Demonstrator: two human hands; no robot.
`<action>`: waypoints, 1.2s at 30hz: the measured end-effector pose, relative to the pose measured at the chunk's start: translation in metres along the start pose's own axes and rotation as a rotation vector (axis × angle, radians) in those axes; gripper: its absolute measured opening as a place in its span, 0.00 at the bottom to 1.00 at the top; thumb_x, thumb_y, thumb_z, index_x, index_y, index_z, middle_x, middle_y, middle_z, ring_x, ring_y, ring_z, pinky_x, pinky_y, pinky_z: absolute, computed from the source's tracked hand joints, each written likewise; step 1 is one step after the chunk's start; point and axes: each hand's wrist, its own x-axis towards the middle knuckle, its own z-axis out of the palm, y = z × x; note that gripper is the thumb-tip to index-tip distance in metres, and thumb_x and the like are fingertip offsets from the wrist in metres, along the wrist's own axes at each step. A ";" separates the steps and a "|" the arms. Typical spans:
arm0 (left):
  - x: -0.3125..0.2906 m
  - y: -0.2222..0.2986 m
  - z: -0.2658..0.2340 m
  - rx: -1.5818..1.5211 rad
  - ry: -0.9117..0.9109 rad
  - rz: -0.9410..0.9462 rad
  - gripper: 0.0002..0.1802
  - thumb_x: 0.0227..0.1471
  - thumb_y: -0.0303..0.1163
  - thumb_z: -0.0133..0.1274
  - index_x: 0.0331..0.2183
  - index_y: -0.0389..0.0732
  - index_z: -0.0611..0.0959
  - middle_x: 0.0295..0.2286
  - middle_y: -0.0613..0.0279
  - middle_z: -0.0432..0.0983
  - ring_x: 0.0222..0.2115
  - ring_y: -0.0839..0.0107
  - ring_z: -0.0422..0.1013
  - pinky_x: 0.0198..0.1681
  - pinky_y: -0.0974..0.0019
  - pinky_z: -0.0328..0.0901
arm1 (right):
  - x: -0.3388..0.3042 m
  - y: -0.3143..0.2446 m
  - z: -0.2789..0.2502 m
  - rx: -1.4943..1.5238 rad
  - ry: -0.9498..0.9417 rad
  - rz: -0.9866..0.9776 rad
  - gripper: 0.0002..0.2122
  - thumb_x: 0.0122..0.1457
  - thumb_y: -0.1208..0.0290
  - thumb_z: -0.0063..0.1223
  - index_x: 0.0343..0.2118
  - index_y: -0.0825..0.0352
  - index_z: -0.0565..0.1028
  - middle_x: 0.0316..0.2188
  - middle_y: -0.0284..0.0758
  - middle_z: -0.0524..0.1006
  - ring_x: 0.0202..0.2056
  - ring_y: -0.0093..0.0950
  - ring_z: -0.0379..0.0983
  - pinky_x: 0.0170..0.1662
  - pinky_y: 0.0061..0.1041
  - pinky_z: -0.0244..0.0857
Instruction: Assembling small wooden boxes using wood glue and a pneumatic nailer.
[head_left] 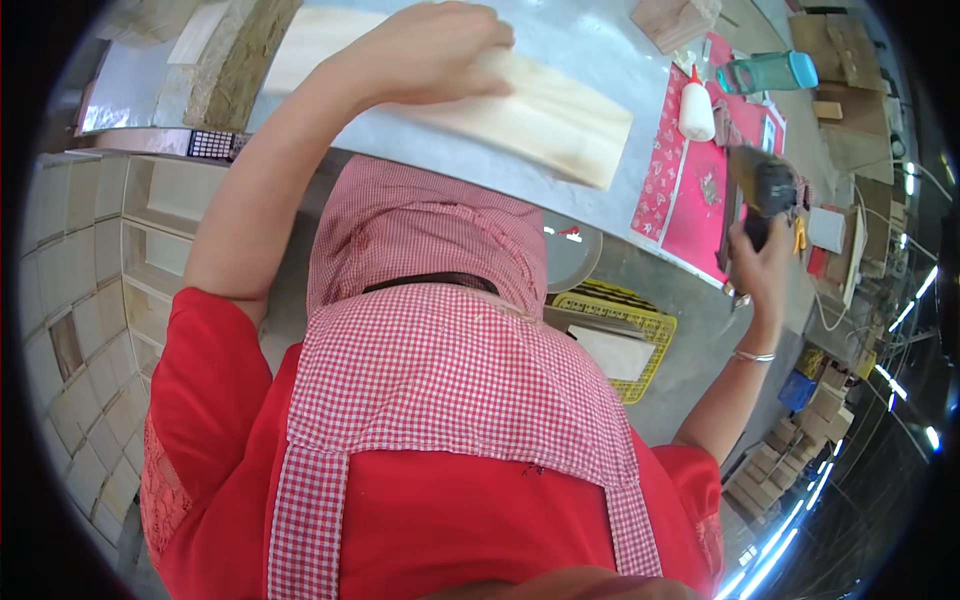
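A pale wooden board [560, 125] lies across the metal-topped table [610, 210]. My left hand [445, 55] is over the board with its fingers bent inward and slightly blurred. What those fingers hold, if anything, is hidden. Off the table's right end, my right hand [762, 265] is closed around the handle of a dark pistol-grip tool [768, 185], which is blurred. A silver bangle [754, 356] circles the right wrist.
A pink patterned mat [690, 215] covers the table's right end, bearing a white glue bottle [696, 112] with a red tip. Near it are a teal bottle [768, 73] and a wooden block [675, 20]. Below stands a yellow crate [645, 370]; wooden pieces [85, 200] are stacked left.
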 end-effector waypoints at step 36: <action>-0.013 0.013 0.142 0.128 0.164 0.115 0.39 0.56 0.58 0.48 0.62 0.47 0.66 0.64 0.54 0.55 0.66 0.54 0.48 0.67 0.42 0.43 | 0.075 -0.042 0.097 0.857 0.845 -0.351 0.20 0.55 0.69 0.66 0.43 0.79 0.72 0.34 0.43 0.78 0.31 0.28 0.76 0.29 0.21 0.71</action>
